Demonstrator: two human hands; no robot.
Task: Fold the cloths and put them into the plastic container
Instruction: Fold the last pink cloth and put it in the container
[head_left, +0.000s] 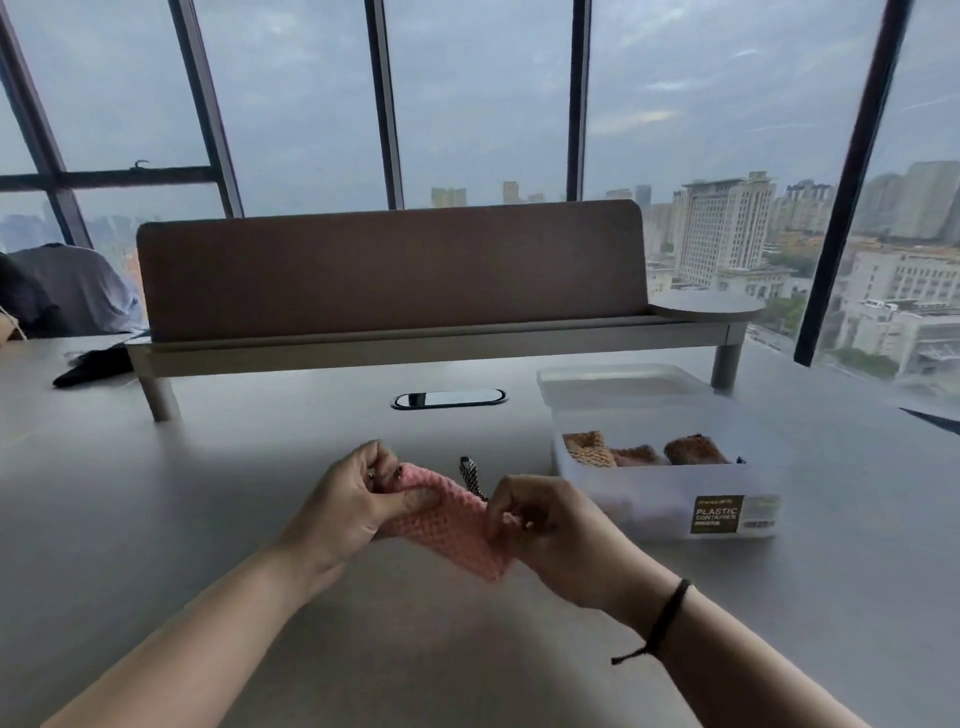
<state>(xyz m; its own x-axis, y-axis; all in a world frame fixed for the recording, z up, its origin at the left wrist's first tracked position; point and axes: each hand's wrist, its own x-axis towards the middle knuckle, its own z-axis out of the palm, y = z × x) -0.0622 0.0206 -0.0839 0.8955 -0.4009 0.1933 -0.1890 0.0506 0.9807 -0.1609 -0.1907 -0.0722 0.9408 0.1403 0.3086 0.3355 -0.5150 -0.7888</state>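
Observation:
A pink waffle-weave cloth (451, 525) is held just above the grey table, folded into a narrow strip with a black-and-white hanging loop sticking up at its far edge. My left hand (353, 501) pinches its left end and my right hand (545, 525) pinches its right side. To the right stands the clear plastic container (670, 506), open, with a dark label on its front wall. Inside it lie folded cloths (644, 449) in orange and brown tones.
The container's clear lid (618, 384) lies behind it. A brown desk divider on a raised shelf (395, 275) spans the back. A black cable port (449, 399) sits mid-table. A dark object (93, 366) lies at far left, near a seated person.

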